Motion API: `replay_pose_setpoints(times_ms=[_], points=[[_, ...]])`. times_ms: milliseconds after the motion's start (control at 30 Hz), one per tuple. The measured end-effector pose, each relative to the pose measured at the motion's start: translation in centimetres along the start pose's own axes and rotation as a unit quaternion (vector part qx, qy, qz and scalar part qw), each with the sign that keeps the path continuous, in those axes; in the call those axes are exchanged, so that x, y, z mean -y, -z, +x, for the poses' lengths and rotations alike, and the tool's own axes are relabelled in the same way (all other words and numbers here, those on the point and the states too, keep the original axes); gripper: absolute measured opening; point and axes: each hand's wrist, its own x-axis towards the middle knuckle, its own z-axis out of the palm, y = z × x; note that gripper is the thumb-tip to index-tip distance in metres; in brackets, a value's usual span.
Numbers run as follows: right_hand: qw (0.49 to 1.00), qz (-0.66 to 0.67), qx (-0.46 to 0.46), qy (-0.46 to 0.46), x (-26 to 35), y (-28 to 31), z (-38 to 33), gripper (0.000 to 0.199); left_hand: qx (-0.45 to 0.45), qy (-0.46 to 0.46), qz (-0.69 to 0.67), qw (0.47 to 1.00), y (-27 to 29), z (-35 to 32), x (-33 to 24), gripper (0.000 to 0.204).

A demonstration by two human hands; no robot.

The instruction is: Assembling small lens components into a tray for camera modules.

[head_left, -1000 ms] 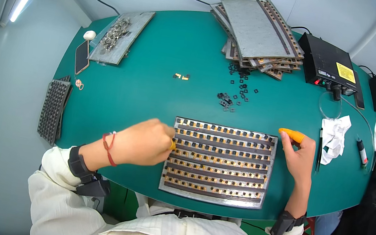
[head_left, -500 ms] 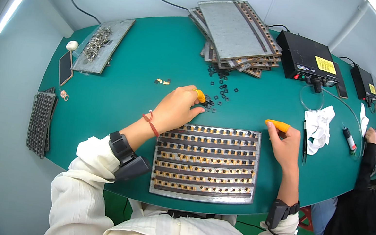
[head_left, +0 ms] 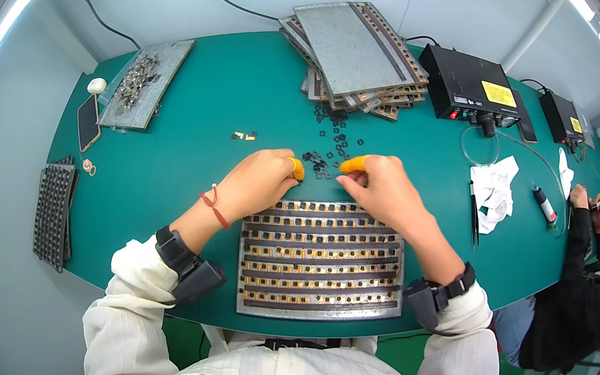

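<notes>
My left hand (head_left: 258,181), with a yellow finger cot on its index finger, is just beyond the far edge of the tray. Its thumb and index finger are pinched together; whatever lies between them is too small to make out. At the right of the loose small black square pieces (head_left: 317,163) is my right hand (head_left: 389,194), also with a yellow finger cot. Its index finger and thumb are a little apart at the edge of the pile. Nearer my body lies a flat metal tray (head_left: 311,313) bearing rows of small black-and-gold parts between dark strips.
Stacked metal trays (head_left: 338,44) stand at the back. Beside them are a black control box (head_left: 461,83), white tissue (head_left: 501,184), tweezers (head_left: 474,215) and a syringe (head_left: 544,204). To the left lie a metal-parts tray (head_left: 164,80), a phone (head_left: 88,122) and more trays (head_left: 54,211). A co-worker (head_left: 579,310) sits right.
My right hand has moved left and away from me, from beside the tray to the loose black pieces. My left hand has drawn back slightly from the pieces, its fingers now pinched.
</notes>
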Motion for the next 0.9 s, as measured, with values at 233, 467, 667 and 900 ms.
replay_pose_setpoints(times_ms=[233, 467, 667, 900], points=[[0.995, -0.09, 0.033, -0.005, 0.5, -2.2, 1.6, 0.022, -0.058, 0.133, -0.063, 0.987, -0.6, -1.3, 0.1, 0.016], [0.998, -0.035, 0.02, 0.039, -1.5, -1.9, 0.8, 0.015, -0.066, 0.123, -0.037, 0.989, -1.5, -0.4, -1.1, 0.016], [0.999, -0.023, 0.027, 0.007, -0.5, -2.4, 0.9, 0.014, -0.076, 0.096, 0.031, 0.992, -1.4, -0.3, -1.0, 0.016], [0.998, -0.068, 0.013, 0.013, -0.7, -2.3, 0.9, 0.014, -0.012, 0.067, -0.018, 0.998, 2.3, -5.3, -2.7, 0.015]])
